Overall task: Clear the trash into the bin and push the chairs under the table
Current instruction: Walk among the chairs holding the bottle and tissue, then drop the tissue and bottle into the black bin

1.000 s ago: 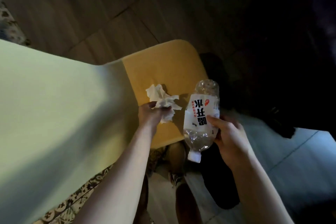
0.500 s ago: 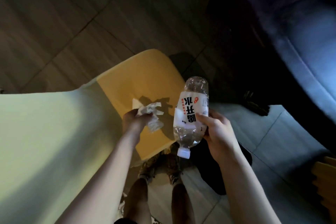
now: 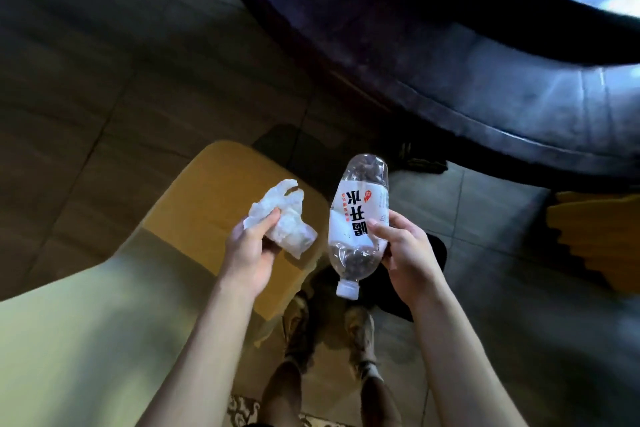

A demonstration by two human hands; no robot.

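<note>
Two bits of trash up off yellow table (image 3: 221, 184), both carried above its corner, likely for trip to bin. No bin in view. Left hand (image 3: 251, 255) pinching crumpled tissue (image 3: 285, 222): white, soft, wrinkly, ends sticking out past fingers. Right hand (image 3: 403, 253) wrapped round plastic water bottle (image 3: 358, 218): clear, smooth, looks empty, white label, white cap pointing down toward shoes. Yellow chair (image 3: 595, 236) at right edge, not pushed in yet.
</note>
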